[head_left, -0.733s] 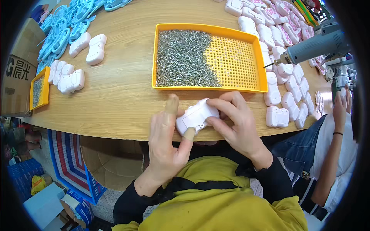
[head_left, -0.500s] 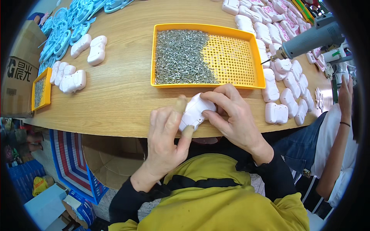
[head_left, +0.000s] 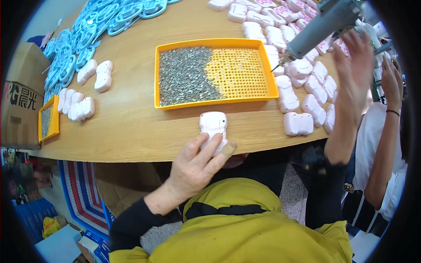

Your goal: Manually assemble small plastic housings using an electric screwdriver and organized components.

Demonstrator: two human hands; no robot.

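Observation:
A pale pinkish-white plastic casing (head_left: 213,122), shaped like a game controller with small screw holes, lies at the table's front edge. My left hand (head_left: 195,164) grips its near end, with the fingers laid over the top. Up at the right, my right hand (head_left: 353,65) is raised, blurred, its fingers stretched out and holding nothing that I can see. It is close to a grey electric screwdriver (head_left: 322,30), whose bit points down left toward the tray. Beyond the casing stands a yellow tray (head_left: 217,104) with many small silver screws (head_left: 186,76) on its left side.
Many similar casings (head_left: 299,124) crowd the right side. Several more lie at the left, by a small yellow screw tray (head_left: 55,120) and a cardboard box (head_left: 22,105). Light-blue plastic parts (head_left: 87,33) are heaped at the far left. Another person's arm (head_left: 381,153) is at the right.
My right hand has let go of the casing and risen to the right, near the screwdriver. The casing has turned more upright in view, with my left hand alone on it.

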